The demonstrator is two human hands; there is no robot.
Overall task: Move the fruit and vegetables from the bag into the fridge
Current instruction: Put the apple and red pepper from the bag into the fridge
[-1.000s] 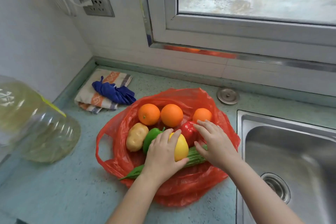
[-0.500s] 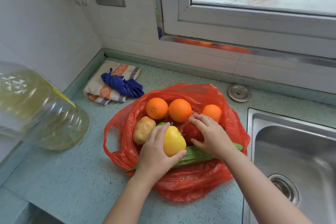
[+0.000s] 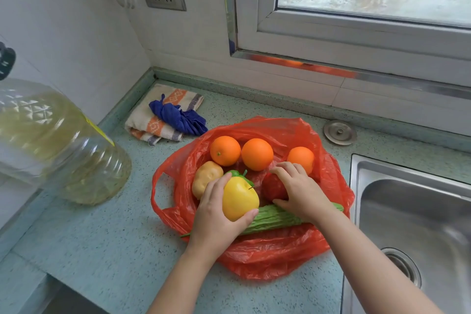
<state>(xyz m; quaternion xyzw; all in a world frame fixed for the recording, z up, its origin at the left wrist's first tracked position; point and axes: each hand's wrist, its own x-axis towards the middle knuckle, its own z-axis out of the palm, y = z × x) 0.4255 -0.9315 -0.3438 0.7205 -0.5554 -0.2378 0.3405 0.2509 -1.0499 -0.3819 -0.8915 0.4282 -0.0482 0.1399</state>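
- The left hand's (image 3: 216, 219) fingers are curled round a yellow fruit (image 3: 239, 199), with the thumb beneath it.
- A red fruit (image 3: 274, 187) is gripped by the right hand (image 3: 303, 194), fingers bent over its top and the thumb at its near side.
- Both pieces lie in the open red plastic bag (image 3: 280, 257), by the countertop's (image 3: 102, 250) right edge, just beside the sink (image 3: 407, 211). No fridge is seen.
- Either piece could be dropped, since the skins look smooth and glossy and each is held by one hand only.
- The thin, crinkled bag could be dragged up with them.
- The three round oranges (image 3: 257, 154) could then be set rolling toward the sink.
- A lumpy potato (image 3: 206, 177) and a long, ridged gourd (image 3: 275, 218) seem less likely to roll.
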